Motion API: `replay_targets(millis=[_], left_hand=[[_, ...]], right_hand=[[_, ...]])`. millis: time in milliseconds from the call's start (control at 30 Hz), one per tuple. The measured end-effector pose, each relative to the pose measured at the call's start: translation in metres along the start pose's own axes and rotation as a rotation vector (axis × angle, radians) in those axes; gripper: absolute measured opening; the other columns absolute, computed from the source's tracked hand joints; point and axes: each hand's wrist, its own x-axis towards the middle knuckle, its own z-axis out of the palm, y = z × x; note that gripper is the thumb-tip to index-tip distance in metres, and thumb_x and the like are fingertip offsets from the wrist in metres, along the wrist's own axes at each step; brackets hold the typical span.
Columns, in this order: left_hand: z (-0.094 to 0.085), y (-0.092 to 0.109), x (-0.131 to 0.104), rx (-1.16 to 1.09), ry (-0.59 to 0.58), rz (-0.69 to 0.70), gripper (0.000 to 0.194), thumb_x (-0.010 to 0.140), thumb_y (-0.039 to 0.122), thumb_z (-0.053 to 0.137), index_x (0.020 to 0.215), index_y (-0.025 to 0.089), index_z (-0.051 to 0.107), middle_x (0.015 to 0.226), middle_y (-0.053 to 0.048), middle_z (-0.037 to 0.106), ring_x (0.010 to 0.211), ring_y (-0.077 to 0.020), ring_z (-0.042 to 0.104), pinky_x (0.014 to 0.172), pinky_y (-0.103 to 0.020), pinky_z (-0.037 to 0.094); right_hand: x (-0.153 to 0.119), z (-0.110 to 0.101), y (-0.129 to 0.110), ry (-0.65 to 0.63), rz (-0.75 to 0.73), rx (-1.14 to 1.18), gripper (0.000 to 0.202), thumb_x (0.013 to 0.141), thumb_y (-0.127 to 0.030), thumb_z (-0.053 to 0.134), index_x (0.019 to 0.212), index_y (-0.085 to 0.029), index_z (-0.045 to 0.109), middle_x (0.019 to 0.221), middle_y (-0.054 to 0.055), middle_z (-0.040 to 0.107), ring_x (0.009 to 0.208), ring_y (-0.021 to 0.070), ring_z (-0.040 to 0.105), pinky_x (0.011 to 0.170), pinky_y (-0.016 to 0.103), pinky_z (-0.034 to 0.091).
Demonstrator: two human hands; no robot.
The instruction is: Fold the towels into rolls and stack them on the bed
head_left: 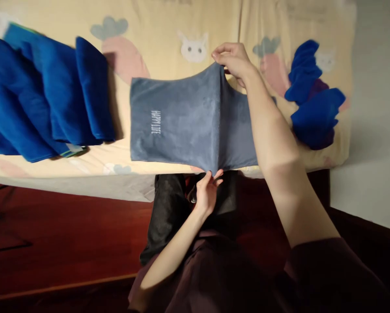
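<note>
Our L hand [208, 191] pinches the grey towel [185, 126] at its near edge, our R hand [234, 61] at the far edge, a ridge taut btwn them; R fingertips part-hidden, so we can't swear how firmly. Towel's on the bed [165, 26], looks light, soft, floppy, prob. grippy, nothing to break; best held by edges w/ fingertips. Blue cloths [64, 87] left, blue-and-purple bundle [312, 121] right.
</note>
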Motion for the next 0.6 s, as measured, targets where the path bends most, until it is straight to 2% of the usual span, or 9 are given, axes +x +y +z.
replay_targets(millis=[67, 133, 233, 300, 400, 467, 533, 600], left_hand=[[-0.009, 0.023, -0.016, 0.111, -0.044, 0.168, 0.035, 0.080, 0.044, 0.091, 0.071, 0.019, 0.068, 0.085, -0.008, 0.080, 0.096, -0.0269, 0.081, 0.077, -0.031, 0.059], [-0.022, 0.055, -0.030, 0.213, -0.083, 0.334, 0.037, 0.074, 0.050, 0.094, 0.074, 0.019, 0.074, 0.089, -0.010, 0.082, 0.084, -0.0233, 0.078, 0.073, -0.032, 0.059], [-0.037, 0.117, -0.050, 0.407, -0.134, 0.611, 0.035, 0.076, 0.053, 0.092, 0.081, 0.020, 0.080, 0.094, -0.010, 0.082, 0.081, -0.0212, 0.074, 0.072, -0.030, 0.058], [-0.040, 0.162, -0.066, 0.613, -0.153, 0.823, 0.035, 0.081, 0.053, 0.087, 0.078, 0.020, 0.080, 0.083, -0.007, 0.078, 0.075, -0.0189, 0.069, 0.071, -0.029, 0.055], [-0.032, 0.227, -0.095, 0.838, -0.132, 1.216, 0.042, 0.084, 0.051, 0.084, 0.059, 0.020, 0.070, 0.066, -0.002, 0.063, 0.067, -0.0159, 0.058, 0.066, -0.029, 0.046], [-0.019, 0.267, -0.115, 0.834, -0.108, 1.437, 0.045, 0.085, 0.048, 0.084, 0.056, 0.019, 0.066, 0.063, -0.001, 0.058, 0.068, -0.0148, 0.054, 0.065, -0.029, 0.041], [-0.002, 0.303, -0.131, 0.738, -0.115, 1.563, 0.044, 0.085, 0.048, 0.085, 0.059, 0.018, 0.066, 0.062, 0.001, 0.055, 0.064, -0.0122, 0.050, 0.062, -0.028, 0.038], [0.018, 0.337, -0.142, 0.603, -0.170, 1.592, 0.041, 0.082, 0.050, 0.088, 0.068, 0.015, 0.070, 0.066, 0.002, 0.055, 0.061, -0.0094, 0.048, 0.059, -0.026, 0.037]], right_hand=[[-0.018, -0.013, -0.026, -0.010, -0.056, 0.053, 0.008, 0.104, -0.016, 0.066, 0.105, -0.013, 0.073, 0.083, -0.003, 0.067, 0.072, 0.0055, 0.057, 0.070, 0.018, 0.045], [-0.039, -0.026, -0.055, 0.001, -0.128, 0.077, 0.010, 0.104, -0.022, 0.066, 0.104, -0.016, 0.073, 0.093, -0.001, 0.074, 0.079, 0.0074, 0.063, 0.075, 0.020, 0.050], [-0.076, -0.044, -0.101, 0.060, -0.205, -0.001, 0.023, 0.102, -0.044, 0.071, 0.104, -0.021, 0.075, 0.105, 0.002, 0.079, 0.096, 0.0148, 0.071, 0.089, 0.030, 0.057], [-0.102, -0.056, -0.130, 0.100, -0.261, -0.057, 0.040, 0.096, -0.062, 0.074, 0.105, -0.023, 0.076, 0.106, 0.003, 0.080, 0.104, 0.0209, 0.074, 0.093, 0.038, 0.060], [-0.138, -0.075, -0.167, 0.136, -0.409, -0.008, 0.053, 0.089, -0.074, 0.077, 0.102, -0.023, 0.076, 0.098, 0.003, 0.079, 0.103, 0.0236, 0.076, 0.092, 0.042, 0.064], [-0.160, -0.087, -0.187, 0.150, -0.511, 0.084, 0.054, 0.084, -0.074, 0.082, 0.098, -0.021, 0.076, 0.091, 0.003, 0.078, 0.098, 0.0223, 0.078, 0.091, 0.040, 0.065], [-0.182, -0.097, -0.205, 0.162, -0.595, 0.159, 0.055, 0.080, -0.072, 0.087, 0.097, -0.021, 0.077, 0.089, 0.003, 0.078, 0.097, 0.0216, 0.078, 0.090, 0.038, 0.066], [-0.205, -0.105, -0.221, 0.172, -0.671, 0.194, 0.056, 0.075, -0.069, 0.092, 0.101, -0.021, 0.078, 0.093, 0.004, 0.080, 0.099, 0.0226, 0.079, 0.091, 0.038, 0.067]])
